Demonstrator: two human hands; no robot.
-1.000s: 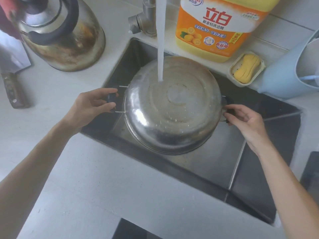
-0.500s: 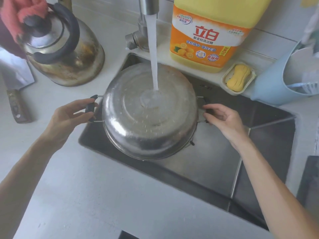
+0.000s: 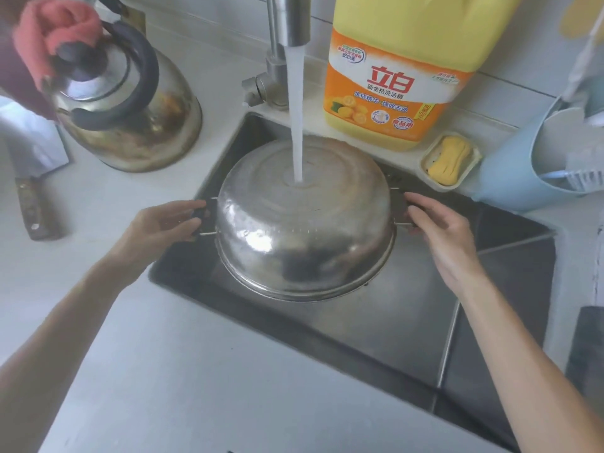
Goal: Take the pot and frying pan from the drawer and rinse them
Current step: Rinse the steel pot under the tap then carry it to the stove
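Water from the tall steel tap (image 3: 287, 21) now lands close to the centre of the upturned base of the round stainless-steel pot (image 3: 304, 220), where 1 second ago it struck nearer the far-left edge of that base. The pot is inverted, rim down, held over the dark rectangular steel sink (image 3: 408, 325) and tilted slightly toward the camera. Over the last second the view has also shifted, so the tap spout and more of the counter are in sight.

The left hand (image 3: 160, 227) is clamped on the pot's black left handle, fingers curled over it. The right hand (image 3: 441, 233) grips the right handle in the same way, though that handle is mostly hidden under the fingers. The 2 hands sit well apart, 1 on each side of the pot.

With the stream centred, water should sheet outward over the whole underside, so the outside rinse looks well in hand. In my judgement the next step is turning the pot upright to rinse inside. No frying pan is visible, so that half of the task seems still to come.

Just behind the sink stand a large yellow-and-orange detergent jug (image 3: 392, 80) and a yellow soap bar in its pale dish (image 3: 449, 160). A tarnished steel kettle with a black handle (image 3: 130, 106) sits on the counter to the left.
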